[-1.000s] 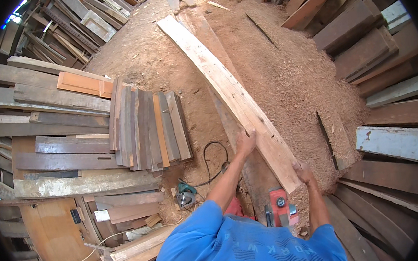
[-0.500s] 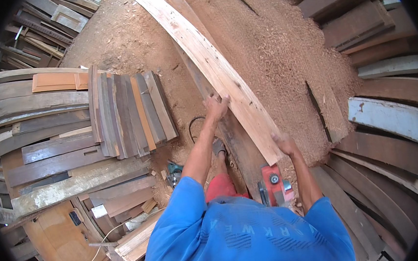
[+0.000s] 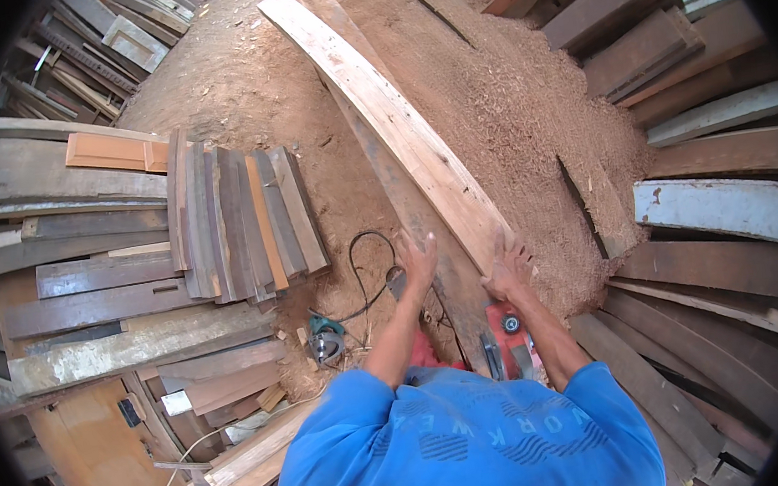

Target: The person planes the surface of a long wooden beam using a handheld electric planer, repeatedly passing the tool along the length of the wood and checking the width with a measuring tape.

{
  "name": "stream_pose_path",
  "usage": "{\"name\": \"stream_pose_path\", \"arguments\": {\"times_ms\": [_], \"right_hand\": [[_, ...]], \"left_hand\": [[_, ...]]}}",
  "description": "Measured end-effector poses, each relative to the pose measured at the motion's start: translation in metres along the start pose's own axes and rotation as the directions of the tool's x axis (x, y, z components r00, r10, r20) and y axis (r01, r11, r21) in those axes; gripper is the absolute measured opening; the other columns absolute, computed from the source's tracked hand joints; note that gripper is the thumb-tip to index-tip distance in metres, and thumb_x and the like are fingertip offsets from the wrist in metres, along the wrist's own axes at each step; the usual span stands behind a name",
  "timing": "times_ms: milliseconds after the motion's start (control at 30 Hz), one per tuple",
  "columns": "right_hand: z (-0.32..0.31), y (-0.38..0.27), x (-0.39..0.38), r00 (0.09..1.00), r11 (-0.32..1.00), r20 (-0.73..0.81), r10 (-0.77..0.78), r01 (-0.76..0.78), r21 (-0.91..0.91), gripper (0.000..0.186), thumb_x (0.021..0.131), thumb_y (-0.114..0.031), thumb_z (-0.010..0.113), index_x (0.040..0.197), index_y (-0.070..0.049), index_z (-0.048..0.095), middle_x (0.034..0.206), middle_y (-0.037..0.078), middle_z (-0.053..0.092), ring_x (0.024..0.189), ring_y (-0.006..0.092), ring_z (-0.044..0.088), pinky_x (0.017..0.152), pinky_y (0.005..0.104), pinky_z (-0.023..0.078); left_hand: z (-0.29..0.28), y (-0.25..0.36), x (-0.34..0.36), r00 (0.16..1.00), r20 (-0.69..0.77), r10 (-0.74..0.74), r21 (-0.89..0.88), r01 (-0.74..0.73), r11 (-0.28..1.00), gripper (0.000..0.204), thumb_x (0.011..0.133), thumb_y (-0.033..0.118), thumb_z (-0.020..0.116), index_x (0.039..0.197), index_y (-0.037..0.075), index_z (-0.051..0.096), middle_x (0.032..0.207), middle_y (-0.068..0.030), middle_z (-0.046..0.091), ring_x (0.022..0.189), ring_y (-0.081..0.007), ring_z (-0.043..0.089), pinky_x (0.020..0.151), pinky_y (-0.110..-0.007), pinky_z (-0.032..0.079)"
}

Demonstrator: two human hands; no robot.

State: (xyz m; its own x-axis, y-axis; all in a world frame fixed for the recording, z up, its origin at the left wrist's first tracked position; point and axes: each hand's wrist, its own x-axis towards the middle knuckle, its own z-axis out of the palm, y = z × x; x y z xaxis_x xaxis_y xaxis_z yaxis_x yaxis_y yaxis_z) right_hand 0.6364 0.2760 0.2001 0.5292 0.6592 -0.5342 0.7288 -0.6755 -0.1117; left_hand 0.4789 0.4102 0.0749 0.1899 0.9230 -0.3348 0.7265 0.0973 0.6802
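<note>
under right hand (image 3: 508, 275), long wooden plank (image 3: 386, 111)

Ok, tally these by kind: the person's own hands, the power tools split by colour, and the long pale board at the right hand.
Hands: 2 (left hand, right hand)
Red power tool: 1
Green power tool: 1
Long pale board: 1
Total: 5

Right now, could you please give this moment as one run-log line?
left hand: open, off pale plank; right hand: on plank's near end; red electric planer: by plank's near end; darker board: partly beneath plank
</note>
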Motion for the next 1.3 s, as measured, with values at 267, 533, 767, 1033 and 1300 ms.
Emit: {"name": "stream_pose_path", "arguments": {"times_ms": [267,533,767,1033,1300], "right_hand": [[0.020,-0.075,-0.037,0.992,0.999,0.122,0.022,-0.028,0.042,0.133,0.071,-0.045,0.086,0.164,-0.007,-0.001,0.151,0.041,0.027,0.132,0.0578,0.041,0.110,0.0630,0.034],[0.051,-0.099,-0.052,0.997,0.986,0.078,-0.026,0.012,0.167,0.131,0.070,-0.048,0.085,0.163,-0.005,0.003,0.144,0.040,0.034,0.127,0.0586,0.044,0.108,0.0634,0.035],[0.025,-0.080,-0.074,0.982,0.915,0.046,-0.181,0.151,0.375,0.110,0.082,-0.046,0.077,0.161,0.000,0.016,0.148,0.037,0.039,0.136,0.0514,0.043,0.113,0.0540,0.037],[-0.066,-0.037,-0.153,0.733,-0.214,-0.425,-0.531,0.369,0.904,0.093,0.092,-0.042,0.064,0.157,0.010,0.023,0.154,0.024,0.044,0.146,0.0297,0.039,0.121,0.0409,0.027],[-0.177,-0.061,-0.209,0.590,-0.012,-0.732,-0.340,0.776,0.631,0.063,0.097,-0.023,0.063,0.151,0.003,0.043,0.141,0.018,0.058,0.118,0.0262,0.062,0.104,0.0405,0.048]], "left_hand": [[0.024,-0.053,-0.037,0.949,0.310,0.062,-0.816,0.232,0.530,0.080,0.099,0.043,0.059,0.156,-0.001,0.024,0.145,-0.0248,0.048,0.132,-0.0339,0.052,0.112,-0.043,0.042],[-0.027,-0.049,-0.066,0.898,0.393,0.199,-0.805,0.231,0.547,0.070,0.094,0.030,0.071,0.148,0.001,0.037,0.133,-0.0153,0.058,0.117,-0.0262,0.062,0.097,-0.037,0.054],[-0.025,-0.090,-0.078,0.859,0.509,0.065,-0.726,0.387,0.569,0.059,0.097,0.037,0.065,0.135,-0.007,0.054,0.125,-0.0159,0.066,0.112,-0.0212,0.064,0.096,-0.034,0.053],[-0.219,0.086,-0.149,0.779,0.348,0.522,-0.937,0.302,0.175,0.067,0.101,0.045,0.052,0.145,-0.006,0.046,0.137,-0.0219,0.060,0.126,-0.0301,0.061,0.108,-0.044,0.049],[-0.291,0.229,-0.127,0.627,-0.109,0.772,-0.981,0.058,-0.185,0.044,0.103,0.018,0.056,0.137,-0.009,0.049,0.135,-0.0198,0.062,0.123,-0.0271,0.064,0.105,-0.041,0.054]]}}
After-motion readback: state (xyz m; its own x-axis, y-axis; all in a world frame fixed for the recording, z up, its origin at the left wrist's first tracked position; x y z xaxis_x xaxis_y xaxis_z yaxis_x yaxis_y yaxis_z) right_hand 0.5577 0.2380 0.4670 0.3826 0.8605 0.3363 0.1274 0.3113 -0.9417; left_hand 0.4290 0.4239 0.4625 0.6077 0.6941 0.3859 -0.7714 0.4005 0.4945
